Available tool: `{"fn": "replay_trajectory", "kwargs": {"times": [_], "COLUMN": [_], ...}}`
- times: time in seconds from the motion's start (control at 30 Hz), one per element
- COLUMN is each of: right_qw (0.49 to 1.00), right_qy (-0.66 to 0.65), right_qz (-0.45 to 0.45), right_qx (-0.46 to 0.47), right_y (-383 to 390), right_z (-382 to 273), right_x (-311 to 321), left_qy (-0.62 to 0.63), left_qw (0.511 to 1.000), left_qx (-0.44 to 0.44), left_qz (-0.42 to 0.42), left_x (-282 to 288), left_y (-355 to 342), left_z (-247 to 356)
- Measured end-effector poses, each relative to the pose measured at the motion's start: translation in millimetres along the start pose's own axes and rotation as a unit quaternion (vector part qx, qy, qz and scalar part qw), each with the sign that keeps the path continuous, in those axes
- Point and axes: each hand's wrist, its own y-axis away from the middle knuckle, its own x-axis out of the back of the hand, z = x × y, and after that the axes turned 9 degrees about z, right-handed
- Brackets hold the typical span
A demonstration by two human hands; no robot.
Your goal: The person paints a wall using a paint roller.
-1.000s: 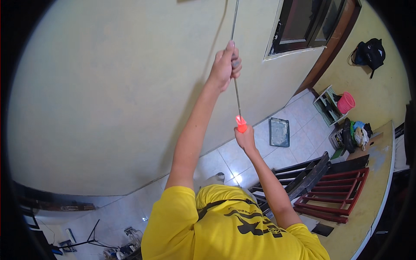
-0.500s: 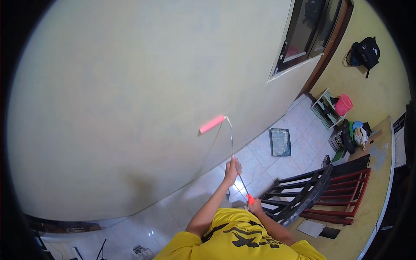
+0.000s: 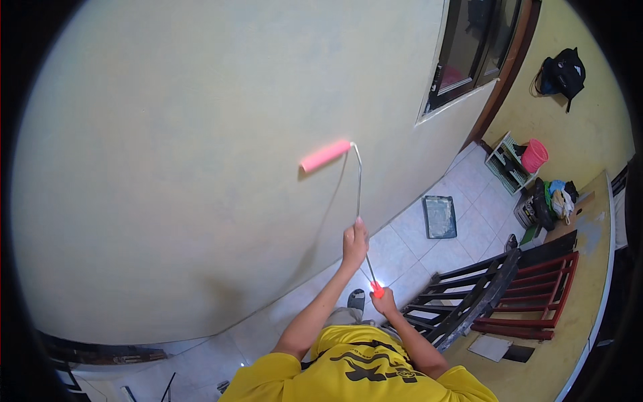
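Note:
A paint roller with a pink sleeve (image 3: 326, 157) lies against the pale wall (image 3: 201, 134), its long thin metal rod running down toward me. My left hand (image 3: 355, 245) is closed around the middle of that rod. Lower down, my right hand (image 3: 384, 299) grips the roller at its orange handle (image 3: 377, 289), close to my body. The sleeve slants, its left end lower than its right, and its shadow falls on the wall.
On the tiled floor to the right sits a dark paint tray (image 3: 440, 217) with pale paint in it. Black slatted frames (image 3: 462, 295) and a red frame (image 3: 536, 295) lean at my right. Farther off stand a small rack (image 3: 507, 164) and a pink basket (image 3: 534, 156). A window (image 3: 469, 50) opens the wall upper right.
The roller has moved up the wall and slightly left. Both my hands have risen with it, still holding the rod and handle. My slippered foot now shows below.

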Motion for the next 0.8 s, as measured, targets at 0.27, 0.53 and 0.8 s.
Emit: {"fn": "replay_trajectory", "kwargs": {"times": [0.27,0.53,0.8], "right_qw": [0.992,0.988,0.999], "right_qy": [-0.035,-0.078,-0.009], "right_qz": [0.039,0.05,-0.012], "right_qx": [0.118,0.12,0.041], "right_y": [-71.8,-76.0,-6.3], "right_z": [-142.0,-194.1,-82.8], "right_x": [53.2,63.5,35.0], "left_qy": [0.064,0.068,0.038], "left_qw": [0.99,0.985,0.996], "left_qx": [-0.117,-0.141,-0.074], "left_qz": [-0.042,-0.069,-0.013], "left_x": [-31.4,-37.7,0.1], "left_y": [-18.8,-17.9,6.6], "left_z": [170.1,224.2,84.0]}}
